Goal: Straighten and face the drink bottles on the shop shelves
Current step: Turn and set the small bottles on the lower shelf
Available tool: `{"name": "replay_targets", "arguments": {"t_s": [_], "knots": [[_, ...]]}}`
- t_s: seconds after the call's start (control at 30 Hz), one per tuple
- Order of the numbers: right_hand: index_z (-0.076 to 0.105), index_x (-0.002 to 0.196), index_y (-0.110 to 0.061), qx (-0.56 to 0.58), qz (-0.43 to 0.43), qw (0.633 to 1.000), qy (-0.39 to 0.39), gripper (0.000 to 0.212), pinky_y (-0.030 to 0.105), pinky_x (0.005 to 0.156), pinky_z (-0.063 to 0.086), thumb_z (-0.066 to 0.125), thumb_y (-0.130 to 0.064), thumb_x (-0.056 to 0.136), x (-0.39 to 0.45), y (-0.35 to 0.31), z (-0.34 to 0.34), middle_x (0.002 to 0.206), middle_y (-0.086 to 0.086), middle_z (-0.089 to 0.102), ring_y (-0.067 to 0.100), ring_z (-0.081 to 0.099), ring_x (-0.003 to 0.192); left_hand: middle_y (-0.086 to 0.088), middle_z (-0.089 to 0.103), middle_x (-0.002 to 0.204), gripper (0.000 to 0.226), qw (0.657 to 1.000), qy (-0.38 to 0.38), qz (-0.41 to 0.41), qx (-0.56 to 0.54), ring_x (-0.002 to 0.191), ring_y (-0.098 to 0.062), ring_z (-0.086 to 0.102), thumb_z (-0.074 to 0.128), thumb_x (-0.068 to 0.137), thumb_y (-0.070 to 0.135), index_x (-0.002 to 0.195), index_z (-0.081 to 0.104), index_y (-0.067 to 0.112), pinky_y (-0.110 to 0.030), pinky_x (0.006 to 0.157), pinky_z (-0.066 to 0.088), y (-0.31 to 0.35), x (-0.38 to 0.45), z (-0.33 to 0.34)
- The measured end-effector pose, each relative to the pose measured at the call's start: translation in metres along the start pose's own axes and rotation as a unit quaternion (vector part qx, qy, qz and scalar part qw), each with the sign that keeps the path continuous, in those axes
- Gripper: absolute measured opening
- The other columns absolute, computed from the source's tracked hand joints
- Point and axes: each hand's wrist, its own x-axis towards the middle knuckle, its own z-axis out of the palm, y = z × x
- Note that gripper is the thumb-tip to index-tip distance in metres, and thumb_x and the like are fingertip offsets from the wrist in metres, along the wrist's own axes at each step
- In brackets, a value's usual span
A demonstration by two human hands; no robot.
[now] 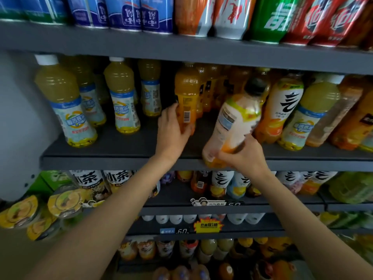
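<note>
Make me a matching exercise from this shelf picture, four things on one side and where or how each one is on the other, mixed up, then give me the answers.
Things:
1. orange juice bottle
2. white-labelled bottle
3. blue cans
4. yellow sale tag

States or places:
A. top shelf, left part
B. tilted, gripped near its base by the right hand
C. edge of a lower shelf
D. upright, barcode outward, held by the left hand

Pairs: 1-D, 2-B, 3-A, 4-C

A yellow starburst promo sign (209, 226) hangs on a lower shelf's front edge, price tags (217, 202) just above (figures blurred).
</note>
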Motion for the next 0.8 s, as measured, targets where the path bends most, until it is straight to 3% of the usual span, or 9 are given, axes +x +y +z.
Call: {"name": "replay_targets", "arguments": {"t_s": [0.03,0.1,0.2,0.33,0.4,0.47,0.53,0.63,0.8], "knots": [[0.062,0.104,-0.017,0.029,-0.022,0.999,-0.024,0.049,0.024,0.072,0.051,0.085,-0.028,0.062,-0.017,0.005,-0.003,0.095,-0.009,0.066,0.004,0.063,0.085,-0.011,0.048,0.127,0.047,0.996,0.036,0.074,-0.016,0.119,-0.021,0.044,0.059,0.088,0.021,0.131,0.044,0.008,-0.027,0.098,0.036,0.001,-0.020,-0.008],[0.065,0.099,-0.023,0.079,-0.049,0.992,-0.081,0.048,0.018,0.079,0.052,0.084,-0.038,0.057,-0.049,0.015,-0.002,0.099,-0.015,0.069,0.001,0.065,0.094,-0.007,0.052,0.112,0.031,0.980,0.033,0.188,-0.046,0.106,-0.016,0.048,0.051,0.087,0.018,0.115,0.052,0.008,-0.021,0.089,0.039,-0.003,-0.063,-0.020],[0.064,0.094,-0.031,0.078,-0.036,0.987,-0.136,0.049,0.013,0.080,0.050,0.077,-0.056,0.054,-0.082,0.034,0.025,0.092,-0.022,0.068,-0.008,0.061,0.094,-0.004,0.052,0.105,0.026,0.970,-0.065,0.231,-0.041,0.099,-0.013,0.049,0.051,0.084,0.019,0.107,0.053,0.008,-0.016,0.085,0.038,-0.026,-0.114,-0.025],[0.061,0.115,-0.008,-0.014,-0.038,0.995,-0.092,0.060,0.011,0.082,0.044,0.085,-0.030,0.065,-0.092,0.066,0.091,0.113,0.005,0.065,0.015,0.061,0.104,-0.002,0.051,0.112,0.043,0.971,-0.210,0.114,-0.013,0.106,-0.012,0.048,0.056,0.087,0.034,0.122,0.047,0.011,-0.016,0.087,0.037,-0.067,-0.153,-0.014],[0.058,0.120,-0.006,-0.036,-0.025,0.994,-0.097,0.059,0.024,0.089,0.046,0.082,-0.020,0.069,-0.089,0.075,0.121,0.120,0.012,0.061,0.023,0.054,0.114,0.002,0.047,0.111,0.049,0.969,-0.242,0.022,-0.037,0.108,-0.015,0.049,0.064,0.085,0.034,0.125,0.045,0.012,-0.018,0.086,0.039,-0.085,-0.157,-0.008],[0.061,0.114,-0.001,-0.074,-0.017,0.991,-0.110,0.043,0.035,0.088,0.046,0.075,-0.015,0.075,-0.085,0.080,0.150,0.112,0.016,0.061,0.029,0.050,0.114,-0.003,0.049,0.116,0.055,0.971,-0.227,-0.046,-0.057,0.112,-0.018,0.050,0.073,0.080,0.028,0.125,0.046,0.009,-0.020,0.088,0.040,-0.097,-0.154,0.000],[0.063,0.108,0.001,-0.099,0.006,0.989,-0.113,0.034,0.035,0.084,0.043,0.069,-0.013,0.078,-0.083,0.085,0.176,0.108,0.017,0.060,0.031,0.048,0.111,-0.010,0.053,0.120,0.062,0.972,-0.196,-0.108,-0.065,0.114,-0.022,0.051,0.079,0.074,0.023,0.125,0.048,0.006,-0.031,0.093,0.043,-0.104,-0.149,0.008],[0.058,0.111,0.001,-0.069,0.123,0.986,-0.092,0.037,0.036,0.083,0.044,0.067,-0.011,0.077,-0.079,0.091,0.200,0.116,0.015,0.053,0.030,0.049,0.110,-0.012,0.057,0.123,0.067,0.973,-0.189,-0.133,-0.026,0.116,-0.025,0.053,0.081,0.070,0.022,0.126,0.048,0.005,-0.036,0.094,0.044,-0.112,-0.138,0.020],[0.050,0.123,0.000,-0.039,0.129,0.986,-0.094,0.045,0.017,0.078,0.034,0.065,-0.005,0.081,-0.064,0.099,0.185,0.121,0.015,0.050,0.028,0.052,0.111,-0.013,0.060,0.122,0.070,0.968,-0.174,-0.178,-0.020,0.113,-0.028,0.056,0.080,0.072,0.024,0.128,0.042,0.005,-0.037,0.092,0.046,-0.119,-0.112,0.034]]}}
